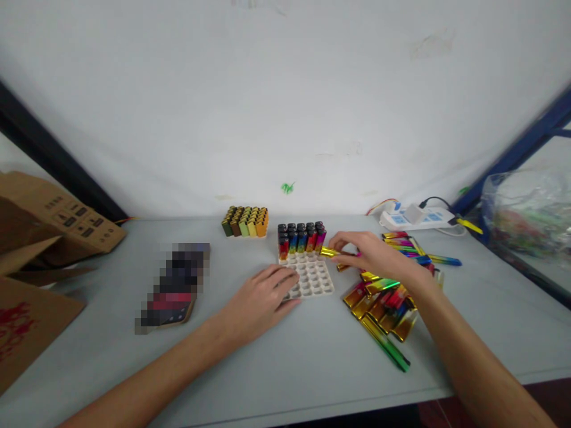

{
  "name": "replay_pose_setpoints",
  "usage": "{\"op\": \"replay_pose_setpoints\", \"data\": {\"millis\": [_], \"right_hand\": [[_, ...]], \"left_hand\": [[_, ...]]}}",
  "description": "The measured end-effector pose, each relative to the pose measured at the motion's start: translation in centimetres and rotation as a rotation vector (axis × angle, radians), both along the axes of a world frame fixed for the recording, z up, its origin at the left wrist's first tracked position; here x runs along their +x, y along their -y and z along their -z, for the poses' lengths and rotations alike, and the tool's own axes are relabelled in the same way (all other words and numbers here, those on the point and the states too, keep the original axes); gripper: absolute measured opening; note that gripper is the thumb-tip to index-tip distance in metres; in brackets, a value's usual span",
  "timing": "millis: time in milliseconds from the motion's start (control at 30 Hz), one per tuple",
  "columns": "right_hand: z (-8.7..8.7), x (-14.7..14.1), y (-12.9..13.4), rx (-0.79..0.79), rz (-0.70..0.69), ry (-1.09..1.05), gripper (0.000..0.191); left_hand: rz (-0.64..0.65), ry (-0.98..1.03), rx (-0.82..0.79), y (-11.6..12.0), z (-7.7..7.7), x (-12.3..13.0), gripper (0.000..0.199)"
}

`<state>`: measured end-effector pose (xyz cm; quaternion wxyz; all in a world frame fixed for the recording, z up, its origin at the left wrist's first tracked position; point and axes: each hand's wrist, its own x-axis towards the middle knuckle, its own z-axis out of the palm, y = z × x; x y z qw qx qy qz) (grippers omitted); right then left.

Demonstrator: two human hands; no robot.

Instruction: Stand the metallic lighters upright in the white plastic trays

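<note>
A white plastic tray [317, 279] with a grid of holes lies on the table; its back rows hold upright lighters [302, 239] with black tops and red, blue and magenta bodies. My left hand [272, 291] grips the tray's near left corner, fingers over the grid and thumb along the front edge. Just right of those lighters, my right hand [363, 252] pinches a shiny gold lighter [329, 252] between thumb and fingers. Under and beside that hand spreads a loose pile of metallic lighters [379, 306] in gold, red, green and blue.
Another block of upright lighters [246, 221], green to orange, stands by the wall. A blurred-out flat object [176, 288] lies on the left, near open cardboard boxes [57, 214]. A white power strip [417, 217] and a clear plastic bag [530, 208] are on the right.
</note>
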<state>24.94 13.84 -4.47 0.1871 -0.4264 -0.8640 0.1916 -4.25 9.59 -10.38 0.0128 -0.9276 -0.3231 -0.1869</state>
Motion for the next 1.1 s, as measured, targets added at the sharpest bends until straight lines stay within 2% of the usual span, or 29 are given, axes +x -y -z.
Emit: {"op": "replay_pose_setpoints", "data": {"millis": [133, 267, 400, 633, 833, 1100], "right_hand": [[0.6, -1.9, 0.3, 0.073, 0.014, -0.119, 0.030], [2.1, -3.6, 0.4, 0.141, -0.003, -0.127, 0.028], [3.1, -4.7, 0.4, 0.212, 0.056, -0.135, 0.029], [3.5, -6.0, 0.5, 0.177, 0.160, -0.215, 0.024], [4.0, -6.4, 0.2, 0.184, 0.142, -0.241, 0.024], [3.8, -6.2, 0.4, 0.240, 0.094, -0.239, 0.030]], "left_hand": [[-0.006, -0.016, 0.009, 0.1, 0.0, 0.1, 0.036], [-0.010, -0.024, 0.016, 0.2, 0.1, 0.3, 0.036], [-0.033, -0.024, 0.015, 0.3, 0.4, 0.5, 0.038], [-0.034, -0.021, -0.010, 0.2, 0.3, 0.6, 0.037], [-0.029, -0.005, -0.018, 0.3, 0.2, 0.6, 0.035], [-0.029, 0.011, -0.023, 0.5, 0.0, 0.6, 0.034]]}}
